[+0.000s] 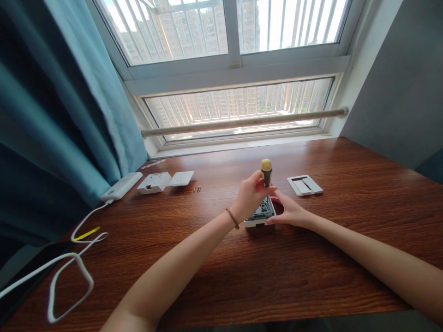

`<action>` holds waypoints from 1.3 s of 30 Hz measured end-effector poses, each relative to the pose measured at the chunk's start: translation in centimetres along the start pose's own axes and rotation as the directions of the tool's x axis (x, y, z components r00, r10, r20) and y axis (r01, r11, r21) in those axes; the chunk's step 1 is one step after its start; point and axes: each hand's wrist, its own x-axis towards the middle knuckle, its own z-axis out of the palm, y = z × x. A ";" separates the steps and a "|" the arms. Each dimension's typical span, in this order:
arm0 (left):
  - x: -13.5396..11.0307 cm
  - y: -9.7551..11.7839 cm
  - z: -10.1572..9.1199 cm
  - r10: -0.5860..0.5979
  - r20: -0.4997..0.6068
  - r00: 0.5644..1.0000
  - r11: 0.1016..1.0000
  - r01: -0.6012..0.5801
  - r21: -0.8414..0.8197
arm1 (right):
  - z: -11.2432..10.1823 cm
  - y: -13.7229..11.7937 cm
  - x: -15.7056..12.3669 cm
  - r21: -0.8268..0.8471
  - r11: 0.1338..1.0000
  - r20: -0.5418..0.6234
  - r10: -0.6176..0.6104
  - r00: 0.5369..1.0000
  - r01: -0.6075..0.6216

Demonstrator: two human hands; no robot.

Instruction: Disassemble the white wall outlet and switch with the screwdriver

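In the head view, the left hand (249, 197) is closing its fingers around the yellow-and-black handle of a screwdriver (266, 171), which is standing nearly upright with its lower end pointing down into a white housing with a dark grey interior (262, 211). Whether the tip is touching a screw, I cannot tell. The housing is sitting on the wooden desk (207, 263), below the two hands. The right hand (292, 211) is clasping the housing's right side, its thumb pressing at the near corner and its fingers reaching towards the far edge, beside the screwdriver.

To the right, a white rectangular frame (304, 185) is lying near the right hand. Well to the left, a white box (154, 183) and a white plate (181, 178) are resting side by side, with small brass-coloured pieces (197, 189) lying near the plate. Farther left, a white cable (88, 212) is running from a white oblong device (122, 185), and a yellow strip (87, 234) is lying by the cable.
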 end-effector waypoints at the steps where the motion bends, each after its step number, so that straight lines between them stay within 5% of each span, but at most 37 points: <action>1: 0.5 0.2 -0.2 0.003 0.041 0.999 1.000 -0.003 0.009 | 0.0 0.0 0.0 -0.006 1.000 -0.002 0.006 1.000 -0.006; 5: 2.1 0.5 -0.7 -0.045 0.258 0.965 0.995 0.065 -0.071 | -0.1 -0.2 -0.1 -0.005 0.999 0.006 0.037 0.999 -0.036; 11: 1.8 -0.7 -0.5 -0.061 0.156 0.986 0.962 0.099 -0.253 | -0.1 -0.5 -0.1 0.007 0.999 0.035 0.044 0.998 -0.045; 18: 0.8 0.5 -1.8 -0.103 0.314 0.944 0.954 0.184 -0.238 | -0.2 -0.1 -0.1 0.006 0.999 0.045 0.052 0.998 -0.053; 29: 0.3 0.0 0.4 -0.099 -0.013 0.995 0.976 0.094 -0.195 | 0.1 0.5 0.0 -0.102 0.995 -0.007 0.023 1.000 -0.023; 39: 1.2 -0.7 -1.2 -0.096 0.100 0.990 0.934 0.124 -0.336 | 0.0 -0.4 -0.1 -0.078 0.997 0.035 0.027 0.999 -0.024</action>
